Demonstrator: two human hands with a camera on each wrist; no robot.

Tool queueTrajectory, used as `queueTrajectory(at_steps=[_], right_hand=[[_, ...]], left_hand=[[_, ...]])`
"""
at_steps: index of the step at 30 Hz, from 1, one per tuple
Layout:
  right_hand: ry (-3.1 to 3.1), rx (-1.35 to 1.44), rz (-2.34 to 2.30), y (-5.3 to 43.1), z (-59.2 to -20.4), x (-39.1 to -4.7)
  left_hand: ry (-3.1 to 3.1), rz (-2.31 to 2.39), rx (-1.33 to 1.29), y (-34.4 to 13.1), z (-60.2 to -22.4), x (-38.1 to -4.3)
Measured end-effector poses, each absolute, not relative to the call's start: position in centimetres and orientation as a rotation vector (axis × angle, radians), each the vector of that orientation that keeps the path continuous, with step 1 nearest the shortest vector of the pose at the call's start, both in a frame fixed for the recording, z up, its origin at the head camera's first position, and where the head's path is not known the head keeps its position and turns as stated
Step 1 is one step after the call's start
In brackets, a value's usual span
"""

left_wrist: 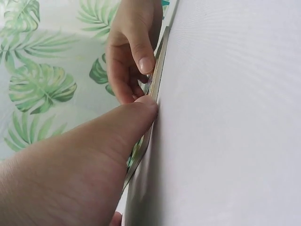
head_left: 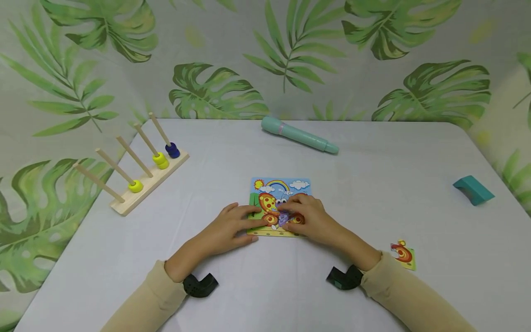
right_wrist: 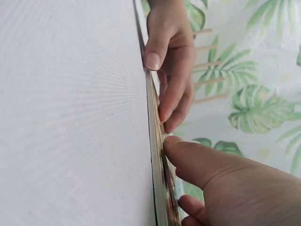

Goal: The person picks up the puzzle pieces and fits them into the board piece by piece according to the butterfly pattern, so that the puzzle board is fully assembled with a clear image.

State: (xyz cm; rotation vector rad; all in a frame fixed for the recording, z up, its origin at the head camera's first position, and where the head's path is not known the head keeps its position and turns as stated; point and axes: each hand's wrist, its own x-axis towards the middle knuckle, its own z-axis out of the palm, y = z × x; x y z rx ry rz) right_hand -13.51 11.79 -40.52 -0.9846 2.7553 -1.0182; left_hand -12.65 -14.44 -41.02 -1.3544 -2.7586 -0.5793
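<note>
A butterfly jigsaw puzzle [head_left: 279,184] lies on the white table, its sun, rainbow and clouds along the top. My left hand [head_left: 234,226] rests at its left side, fingers reaching over the picture with the thumb by the lower left corner. My right hand [head_left: 317,219] comes over the right side; its thumb and fingertips pinch a puzzle piece [head_left: 284,219] with the purple body, close over the middle of the picture. Part of the right wings is hidden beneath that hand. In the right wrist view the right thumb [right_wrist: 188,157] is right at the puzzle's edge.
A loose wing puzzle piece [head_left: 404,255] lies beside the right sleeve. Farther right is a teal arch block [head_left: 474,190]. At the back lies a mint-green microphone-shaped toy [head_left: 299,134]. On the left stands a wooden peg stand [head_left: 153,186] with yellow and blue beads.
</note>
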Motion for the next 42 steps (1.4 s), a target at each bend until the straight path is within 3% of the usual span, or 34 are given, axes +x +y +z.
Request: queueTrajectory(at_steps=[31,42], right_hand=[[2.722,-0.878,-0.912,11.7,-39.9,-13.8],[2.73,-0.894,-1.027,17.5,-35.9,-11.1]], left_hand=[[-2.807,-0.546,-1.381,-14.1,-40.4,-13.1],[-2.821,-0.582,-1.375,-14.0,-40.7,-13.3]])
